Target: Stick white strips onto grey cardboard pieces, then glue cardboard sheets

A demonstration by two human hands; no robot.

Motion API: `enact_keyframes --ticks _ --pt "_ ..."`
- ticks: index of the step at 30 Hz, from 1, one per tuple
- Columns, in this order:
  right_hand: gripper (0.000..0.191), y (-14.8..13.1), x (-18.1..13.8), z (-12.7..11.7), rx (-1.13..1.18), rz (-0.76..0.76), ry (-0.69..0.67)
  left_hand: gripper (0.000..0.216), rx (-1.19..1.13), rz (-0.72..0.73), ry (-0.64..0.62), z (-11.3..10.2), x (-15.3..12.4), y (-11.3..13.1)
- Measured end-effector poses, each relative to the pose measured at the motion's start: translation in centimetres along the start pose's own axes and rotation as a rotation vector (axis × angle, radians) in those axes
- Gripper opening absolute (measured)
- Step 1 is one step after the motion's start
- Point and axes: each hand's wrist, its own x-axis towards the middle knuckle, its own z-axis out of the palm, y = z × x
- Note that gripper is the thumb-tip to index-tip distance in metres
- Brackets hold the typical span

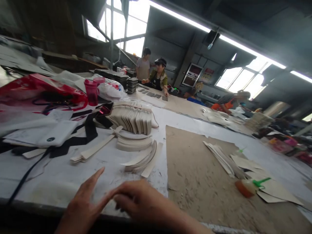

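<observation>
at the bottom middle of the frame the left hand is spread and empty over the white table edge. the right hand beside it is curled, fingertips meeting the left thumb; whether it pinches anything i can't tell. the nearest curved pale strips lie just above, centre frame, beside a brown board.

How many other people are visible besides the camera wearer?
3. A person in a grey shirt stands at the table's far end; a person in an apron beside them touches it; a person in orange bends over at right. More may be hidden.
</observation>
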Motion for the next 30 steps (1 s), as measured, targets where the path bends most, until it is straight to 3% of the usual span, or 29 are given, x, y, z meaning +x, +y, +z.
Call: enact_keyframes --ticks 2,4,7,10,16,25,27,30 --pt "0.021 3.7 -1.8 -2.4 -0.163 0.116 0.193 0.073 -0.041 0.112 -0.013 2.0 2.2 1.6" --pt "0.025 7.2 -3.1 -4.0 -0.407 0.248 0.299 0.077 -0.052 0.2 -0.082 3.5 4.3 2.9" --pt "0.038 11.0 -3.7 -4.7 -0.677 0.34 0.266 0.078 -0.034 0.24 -0.205 4.8 6.9 4.6" --pt "0.032 12.8 -2.4 -4.1 -0.718 0.319 0.234 0.074 0.006 0.238 -0.321 5.1 8.7 6.1" --pt "0.012 14.2 2.2 -2.8 -0.794 0.281 0.282 0.075 0.121 0.242 -0.513 4.7 10.9 8.1" --pt "0.01 13.3 5.5 -0.5 -0.85 0.097 0.287 0.032 0.4 0.297 -0.612 4.9 13.3 9.3" --pt "0.007 12.7 5.5 -1.0 -0.786 0.088 0.27 0.03 0.387 0.316 -0.601 5.0 14.0 8.6" --pt "0.007 11.7 5.8 -3.7 -0.593 0.105 0.31 0.034 0.396 0.329 -0.522 4.9 14.7 6.9"
